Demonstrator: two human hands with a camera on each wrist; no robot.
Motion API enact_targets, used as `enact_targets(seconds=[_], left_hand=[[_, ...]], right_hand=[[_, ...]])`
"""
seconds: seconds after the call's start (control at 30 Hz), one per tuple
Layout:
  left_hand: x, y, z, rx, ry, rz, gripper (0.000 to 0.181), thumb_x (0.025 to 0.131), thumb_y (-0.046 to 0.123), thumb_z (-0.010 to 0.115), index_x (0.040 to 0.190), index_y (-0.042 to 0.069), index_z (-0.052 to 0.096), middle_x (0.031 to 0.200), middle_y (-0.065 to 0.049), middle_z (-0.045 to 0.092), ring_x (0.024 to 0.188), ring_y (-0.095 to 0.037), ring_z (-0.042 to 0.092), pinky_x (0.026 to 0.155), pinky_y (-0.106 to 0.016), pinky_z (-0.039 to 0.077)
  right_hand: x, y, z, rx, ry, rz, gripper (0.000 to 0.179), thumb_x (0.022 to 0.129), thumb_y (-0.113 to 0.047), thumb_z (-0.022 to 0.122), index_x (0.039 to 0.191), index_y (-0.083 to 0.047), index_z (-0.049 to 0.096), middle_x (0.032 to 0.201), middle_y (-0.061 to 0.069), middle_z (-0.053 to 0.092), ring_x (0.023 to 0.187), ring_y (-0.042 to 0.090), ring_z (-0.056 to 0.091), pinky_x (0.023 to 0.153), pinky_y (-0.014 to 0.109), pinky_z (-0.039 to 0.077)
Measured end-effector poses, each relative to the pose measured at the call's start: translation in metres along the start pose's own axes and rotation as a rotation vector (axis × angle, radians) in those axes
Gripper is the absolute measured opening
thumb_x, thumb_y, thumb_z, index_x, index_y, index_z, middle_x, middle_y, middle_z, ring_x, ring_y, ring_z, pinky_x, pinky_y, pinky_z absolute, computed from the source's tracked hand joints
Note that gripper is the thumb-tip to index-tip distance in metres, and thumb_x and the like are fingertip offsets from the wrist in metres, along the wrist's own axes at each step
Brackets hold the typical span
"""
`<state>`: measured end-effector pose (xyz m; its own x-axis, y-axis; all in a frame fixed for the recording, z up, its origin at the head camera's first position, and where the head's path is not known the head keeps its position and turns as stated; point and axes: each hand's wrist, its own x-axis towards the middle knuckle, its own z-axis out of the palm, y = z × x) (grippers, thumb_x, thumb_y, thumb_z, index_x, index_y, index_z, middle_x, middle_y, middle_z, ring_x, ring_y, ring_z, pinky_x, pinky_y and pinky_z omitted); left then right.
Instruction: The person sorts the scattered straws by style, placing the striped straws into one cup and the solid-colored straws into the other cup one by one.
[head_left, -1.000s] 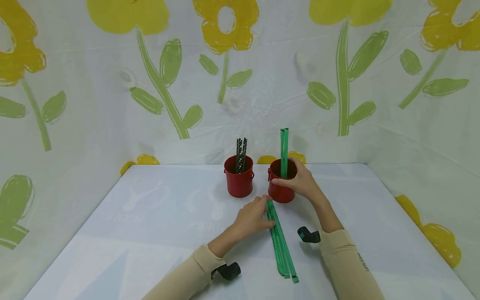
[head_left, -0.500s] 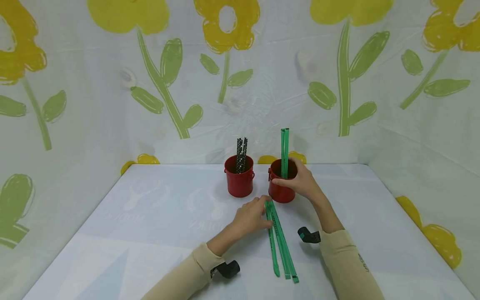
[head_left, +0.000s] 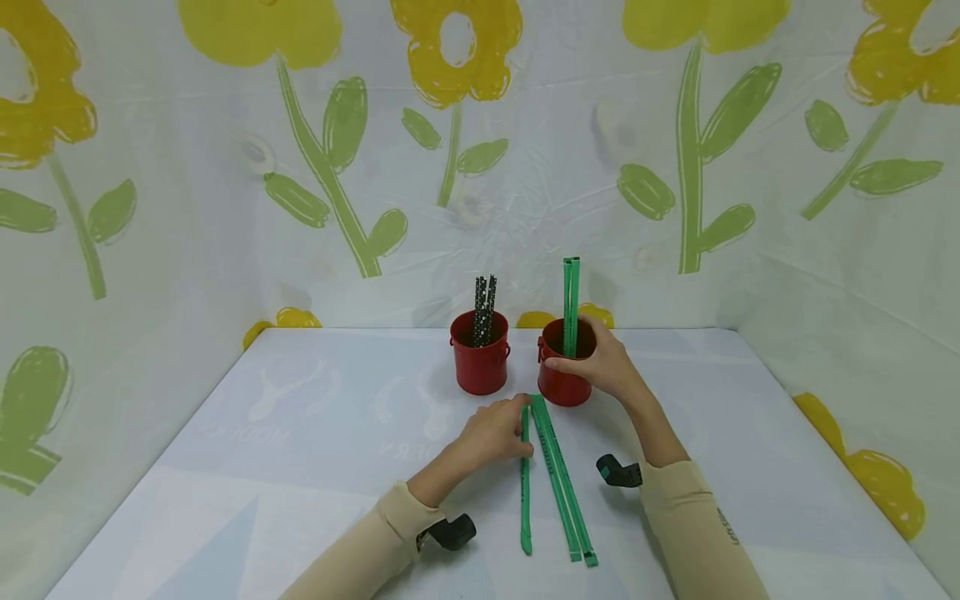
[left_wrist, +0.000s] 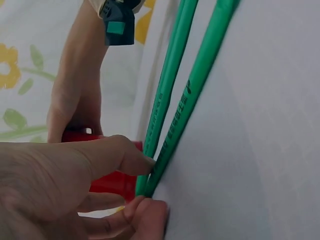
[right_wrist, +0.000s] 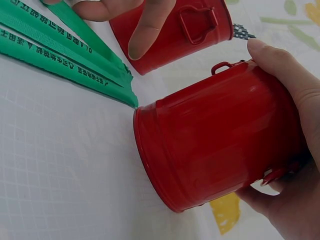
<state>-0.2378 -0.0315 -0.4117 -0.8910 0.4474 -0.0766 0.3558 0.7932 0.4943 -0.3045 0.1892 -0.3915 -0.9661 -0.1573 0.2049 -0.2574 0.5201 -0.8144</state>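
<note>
Several green paper-wrapped straws are here. One wrapped straw (head_left: 525, 500) lies alone at the left on the table, and the other wrapped straws (head_left: 561, 483) lie slanted to its right. My left hand (head_left: 491, 432) touches the lone straw near its far end, thumb and fingertips apart in the left wrist view. Just beyond, my right hand (head_left: 606, 365) grips the rim of the right red bucket (right_wrist: 210, 140), thumb toward me and fingers at the far side. Upright in that bucket stand green straws (head_left: 572, 300). Their lower ends are hidden.
Left of the gripped bucket stands another red bucket (head_left: 480, 371), holding several black-and-white patterned sticks (head_left: 484, 310). Both stand toward the back of the white table (head_left: 315, 433). A flower-print cloth (head_left: 540, 183) rises behind. Black wrist cameras (head_left: 454, 532) sit at both sleeves.
My left hand has moved left and drawn one green straw away from the others, leaving a widening gap. The right hand and both buckets have kept their places.
</note>
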Motion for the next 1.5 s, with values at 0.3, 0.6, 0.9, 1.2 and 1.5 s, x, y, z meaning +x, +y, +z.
enact_targets(seconds=[0.3, 0.6, 0.9, 1.2, 1.5], left_hand=[[-0.003, 0.000, -0.004, -0.138, -0.038, -0.077, 0.068, 0.080, 0.015, 0.081, 0.139, 0.017, 0.047, 0.085, -0.001, 0.061, 0.068, -0.011, 0.057, 0.047, -0.020, 0.051], [-0.004, -0.001, -0.007, -0.178, -0.064, -0.100, 0.067, 0.081, 0.012, 0.079, 0.139, 0.015, 0.045, 0.084, -0.003, 0.059, 0.063, -0.013, 0.059, 0.047, -0.021, 0.052], [-0.004, -0.003, -0.007, -0.159, -0.076, -0.119, 0.067, 0.082, 0.015, 0.079, 0.139, 0.017, 0.044, 0.080, -0.003, 0.057, 0.059, -0.016, 0.059, 0.046, -0.022, 0.051], [-0.003, -0.005, -0.011, -0.158, -0.050, -0.116, 0.067, 0.082, 0.018, 0.078, 0.140, 0.011, 0.046, 0.079, -0.003, 0.059, 0.054, -0.015, 0.061, 0.050, -0.023, 0.053], [-0.002, -0.006, -0.021, -0.254, -0.009, -0.072, 0.055, 0.084, 0.016, 0.076, 0.132, 0.008, 0.051, 0.082, -0.005, 0.062, 0.057, -0.016, 0.063, 0.052, -0.024, 0.055]], right_hand=[[0.000, -0.001, 0.000, 0.000, -0.001, 0.033, 0.090, 0.074, -0.047, 0.083, 0.144, -0.019, 0.034, 0.139, 0.008, 0.051, 0.127, 0.031, 0.048, 0.095, 0.053, 0.054], [0.000, -0.002, 0.000, 0.003, -0.007, 0.033, 0.089, 0.075, -0.044, 0.083, 0.145, -0.018, 0.034, 0.140, 0.009, 0.050, 0.128, 0.031, 0.047, 0.096, 0.053, 0.053], [0.000, 0.001, 0.001, -0.006, -0.005, 0.005, 0.086, 0.076, -0.042, 0.082, 0.144, -0.016, 0.035, 0.139, 0.010, 0.051, 0.127, 0.031, 0.048, 0.095, 0.052, 0.054], [0.000, -0.002, 0.000, -0.002, -0.014, 0.012, 0.088, 0.076, -0.043, 0.083, 0.144, -0.016, 0.035, 0.139, 0.011, 0.051, 0.127, 0.032, 0.048, 0.095, 0.053, 0.053], [-0.001, -0.001, 0.000, -0.015, -0.003, 0.013, 0.087, 0.076, -0.046, 0.082, 0.144, -0.017, 0.035, 0.138, 0.009, 0.051, 0.126, 0.030, 0.048, 0.095, 0.051, 0.054]])
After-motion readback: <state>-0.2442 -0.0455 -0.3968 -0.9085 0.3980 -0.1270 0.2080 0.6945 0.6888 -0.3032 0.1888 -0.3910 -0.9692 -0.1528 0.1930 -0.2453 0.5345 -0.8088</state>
